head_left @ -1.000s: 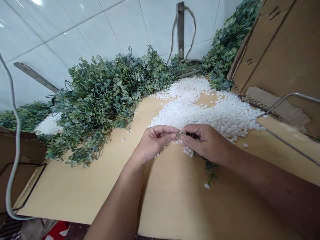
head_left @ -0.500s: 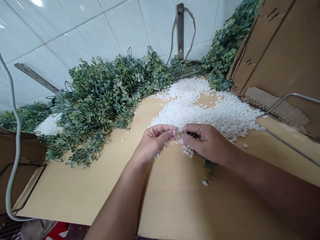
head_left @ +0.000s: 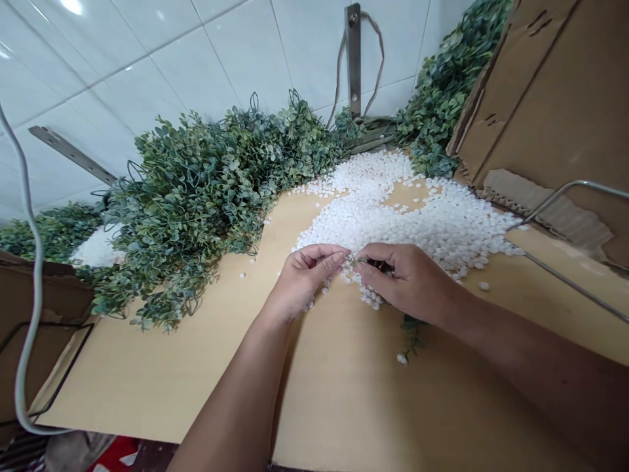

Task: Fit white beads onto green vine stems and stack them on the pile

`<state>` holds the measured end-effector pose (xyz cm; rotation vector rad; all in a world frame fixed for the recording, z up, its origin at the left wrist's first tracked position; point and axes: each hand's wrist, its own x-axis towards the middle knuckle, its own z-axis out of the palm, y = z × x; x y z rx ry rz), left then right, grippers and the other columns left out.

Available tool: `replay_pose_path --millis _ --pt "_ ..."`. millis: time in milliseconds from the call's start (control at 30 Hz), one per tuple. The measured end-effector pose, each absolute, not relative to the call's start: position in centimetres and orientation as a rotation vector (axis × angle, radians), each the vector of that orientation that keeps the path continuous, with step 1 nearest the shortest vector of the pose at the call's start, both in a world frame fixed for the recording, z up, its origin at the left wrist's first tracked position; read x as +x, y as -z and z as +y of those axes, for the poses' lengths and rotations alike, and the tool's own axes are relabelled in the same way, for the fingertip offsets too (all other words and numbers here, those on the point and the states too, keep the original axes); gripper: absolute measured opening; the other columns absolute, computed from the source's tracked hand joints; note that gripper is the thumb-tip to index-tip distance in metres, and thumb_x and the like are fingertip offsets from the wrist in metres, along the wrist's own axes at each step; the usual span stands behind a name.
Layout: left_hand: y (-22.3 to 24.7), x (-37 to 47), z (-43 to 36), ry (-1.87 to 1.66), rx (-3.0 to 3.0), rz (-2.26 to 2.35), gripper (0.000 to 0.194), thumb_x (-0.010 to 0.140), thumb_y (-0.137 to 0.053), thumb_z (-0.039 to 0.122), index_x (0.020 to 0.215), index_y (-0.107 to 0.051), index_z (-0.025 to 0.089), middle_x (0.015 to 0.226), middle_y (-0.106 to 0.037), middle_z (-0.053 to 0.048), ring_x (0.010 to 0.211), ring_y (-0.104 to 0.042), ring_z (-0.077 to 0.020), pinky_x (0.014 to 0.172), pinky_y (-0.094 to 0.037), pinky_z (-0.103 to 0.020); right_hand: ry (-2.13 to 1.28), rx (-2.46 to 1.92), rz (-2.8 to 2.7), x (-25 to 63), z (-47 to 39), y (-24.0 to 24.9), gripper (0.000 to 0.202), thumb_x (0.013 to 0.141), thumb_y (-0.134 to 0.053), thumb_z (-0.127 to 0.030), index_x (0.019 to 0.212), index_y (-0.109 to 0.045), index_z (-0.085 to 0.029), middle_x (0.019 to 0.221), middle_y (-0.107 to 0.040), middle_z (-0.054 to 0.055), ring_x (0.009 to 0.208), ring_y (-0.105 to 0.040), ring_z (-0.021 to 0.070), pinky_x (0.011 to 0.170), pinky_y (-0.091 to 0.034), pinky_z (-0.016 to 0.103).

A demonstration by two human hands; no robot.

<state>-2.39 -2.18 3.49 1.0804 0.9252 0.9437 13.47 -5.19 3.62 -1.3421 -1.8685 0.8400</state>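
Observation:
My right hand (head_left: 400,275) is closed around a green leafy sprig (head_left: 411,328), whose lower end hangs below the palm with a small white flower (head_left: 402,359) at its tip. Thumb and forefinger of my left hand (head_left: 314,269) are pinched together at the sprig's upper tip, almost touching the right fingertips; what they hold is too small to make out. Just beyond both hands spreads a heap of small white flower pieces (head_left: 393,223), with a few loose ones beneath the fingers.
A large pile of green foliage (head_left: 211,177) lies at the back left of the tan table (head_left: 147,387). More foliage (head_left: 447,92) and a cardboard box (head_left: 565,105) stand at the right. A white cable (head_left: 34,275) hangs at the left, before another box (head_left: 63,295).
Both hands keep nearly the same place and grip. The hanging end of the sprig has shifted very slightly.

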Motion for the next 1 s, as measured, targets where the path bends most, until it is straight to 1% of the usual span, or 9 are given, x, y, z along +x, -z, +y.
replay_pose_path --millis 133,400,567,700,900,1000 --pt "-3.34 -2.33 -2.26 -0.897 1.054 0.931 0.018 0.057 -0.078 0.023 0.072 -0.071 0.015 0.056 -0.064 0.001 0.052 -0.054 -0.0046 0.052 -0.041 -0.015 -0.837 -1.337 -1.872 13.5 -5.2 -3.68 0.02 0.077 -0.042 -0.025 0.066 -0.056 -0.015 0.056 -0.046 -0.002 0.053 -0.041 0.0095 0.049 -0.031 0.022" --pt "-3.1 -2.25 -2.05 -0.916 0.968 0.917 0.02 0.058 -0.077 0.024 0.073 -0.07 0.013 0.062 -0.067 -0.001 0.057 -0.06 -0.0063 0.055 -0.044 -0.015 -0.817 -1.368 -1.871 13.46 -5.09 -3.63 0.02 0.076 -0.043 -0.025 0.064 -0.054 -0.016 0.053 -0.042 -0.003 0.051 -0.038 0.009 0.048 -0.03 0.022" --pt "-3.03 -2.11 -2.13 -0.906 0.946 0.934 0.019 0.056 -0.078 0.02 0.07 -0.068 0.012 0.06 -0.068 -0.001 0.058 -0.062 -0.0068 0.055 -0.044 -0.014 -0.793 -1.392 -1.878 13.46 -5.09 -3.51 0.021 0.076 -0.042 -0.027 0.062 -0.053 -0.016 0.053 -0.043 -0.002 0.051 -0.038 0.0096 0.048 -0.029 0.023" --pt "-3.06 -2.03 -2.16 -0.921 0.913 0.931 0.021 0.054 -0.08 0.02 0.069 -0.068 0.012 0.062 -0.069 -0.001 0.057 -0.063 -0.0074 0.054 -0.046 -0.014 -0.765 -1.42 -1.887 13.51 -5.09 -3.49 0.021 0.075 -0.042 -0.028 0.063 -0.054 -0.016 0.054 -0.044 -0.002 0.052 -0.039 0.0101 0.048 -0.029 0.024" --pt "-2.99 -1.79 -2.3 -0.926 0.927 0.883 0.024 0.051 -0.081 0.023 0.069 -0.068 0.012 0.06 -0.068 0.001 0.054 -0.062 -0.0062 0.054 -0.046 -0.013 -0.733 -1.447 -1.874 13.48 -5.22 -3.6 0.022 0.073 -0.043 -0.03 0.055 -0.043 -0.018 0.05 -0.036 -0.004 0.049 -0.035 0.0088 0.047 -0.027 0.023" --pt "-2.98 -1.72 -2.39 -0.931 0.936 0.865 0.023 0.052 -0.081 0.022 0.068 -0.068 0.012 0.058 -0.068 0.001 0.053 -0.062 -0.0058 0.054 -0.045 -0.013 -0.733 -1.464 -1.861 13.46 -5.27 -3.68 0.022 0.073 -0.043 -0.03 0.054 -0.042 -0.018 0.049 -0.036 -0.004 0.048 -0.034 0.0084 0.046 -0.027 0.023"
